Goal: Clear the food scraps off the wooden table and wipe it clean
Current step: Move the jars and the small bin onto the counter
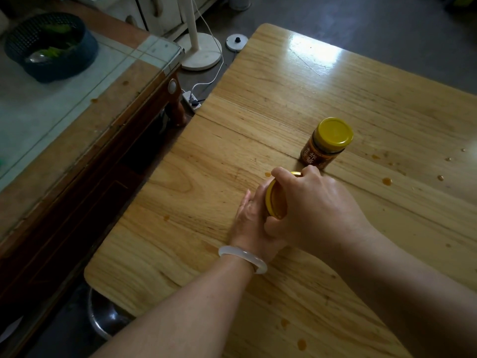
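Nearest the camera, orange-brown sauce drips (301, 344) dot the pale varnished wooden tabletop (180, 267), which looks smooth and glossy, so spills should lift with a damp wipe rather than soak in. Just beyond, both forearms reach in. The left hand (249, 223), with a milky white bangle (242, 257) on its wrist, lies against the side of a jar with a yellow screw lid (275, 201), its fingers wrapped around the body beneath; the jar itself is almost wholly hidden. The right hand (315, 208) is curled over that lid from above, gripping its rim, which reads as tightening or twisting it. A jar like this is likely glass: rigid, fairly heavy for its size, breakable, and possibly greasy outside, so a full wrap around the body with the other hand on the lid is the safer hold.

Farther on stands a second brown-labelled sauce jar with a yellow lid (327, 143), upright, near the hands but apart from them. To its right more sauce spots (386, 181) are scattered. Beyond the tabletop's left edge a dark perforated plastic basket of green vegetables (51, 47) sits on a glass-topped sideboard (77, 112).
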### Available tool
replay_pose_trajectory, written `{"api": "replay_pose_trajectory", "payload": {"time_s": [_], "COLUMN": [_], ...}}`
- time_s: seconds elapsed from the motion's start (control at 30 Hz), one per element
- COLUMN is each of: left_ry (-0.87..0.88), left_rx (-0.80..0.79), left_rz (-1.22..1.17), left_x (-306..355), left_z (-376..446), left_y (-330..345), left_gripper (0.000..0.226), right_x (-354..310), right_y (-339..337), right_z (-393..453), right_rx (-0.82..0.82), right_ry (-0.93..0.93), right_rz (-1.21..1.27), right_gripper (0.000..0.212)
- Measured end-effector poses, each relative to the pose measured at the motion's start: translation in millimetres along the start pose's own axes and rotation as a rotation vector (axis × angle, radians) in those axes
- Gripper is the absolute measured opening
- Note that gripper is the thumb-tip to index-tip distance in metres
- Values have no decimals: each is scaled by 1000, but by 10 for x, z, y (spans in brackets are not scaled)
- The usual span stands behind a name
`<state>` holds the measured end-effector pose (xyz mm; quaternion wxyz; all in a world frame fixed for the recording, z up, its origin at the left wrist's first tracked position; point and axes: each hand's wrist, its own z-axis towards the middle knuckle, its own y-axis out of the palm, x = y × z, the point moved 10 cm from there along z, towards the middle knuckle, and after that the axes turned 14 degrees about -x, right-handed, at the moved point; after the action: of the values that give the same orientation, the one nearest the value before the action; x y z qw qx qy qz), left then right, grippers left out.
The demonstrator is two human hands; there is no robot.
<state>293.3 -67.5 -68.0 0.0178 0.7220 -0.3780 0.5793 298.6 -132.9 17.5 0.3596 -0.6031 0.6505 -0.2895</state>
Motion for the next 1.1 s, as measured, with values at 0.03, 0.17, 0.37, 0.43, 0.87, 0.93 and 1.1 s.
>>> {"api": "replay_pose_trajectory", "payload": {"time_s": [0.03,0.17,0.37,0.43,0.87,0.93,1.1], "left_ry": [-6,-31,-13,1,-10,3,43], "left_rx": [3,-28,-15,-24,215,287,369], "left_rz": [-8,26,67,135,-92,-96,-118], "left_x": [-13,-38,-4,-26,-334,-429,-602], "left_z": [-1,32,47,84,-397,-549,-810], "left_y": [4,24,15,67,-589,-859,-1465], "left_gripper": [83,89,82,88,72,80,74], "right_x": [8,19,64,76,-404,-647,-1172], "right_y": [2,-2,8,-5,188,149,60], "right_z": [1,-2,-19,-9,-15,43,205], "right_rx": [-4,2,26,38,-75,-63,-80], "right_ry": [17,59,87,100,-108,-179,-299], "right_rz": [6,24,86,103,349,376,485], "right_gripper": [71,70,72,72,123,125,108]}}
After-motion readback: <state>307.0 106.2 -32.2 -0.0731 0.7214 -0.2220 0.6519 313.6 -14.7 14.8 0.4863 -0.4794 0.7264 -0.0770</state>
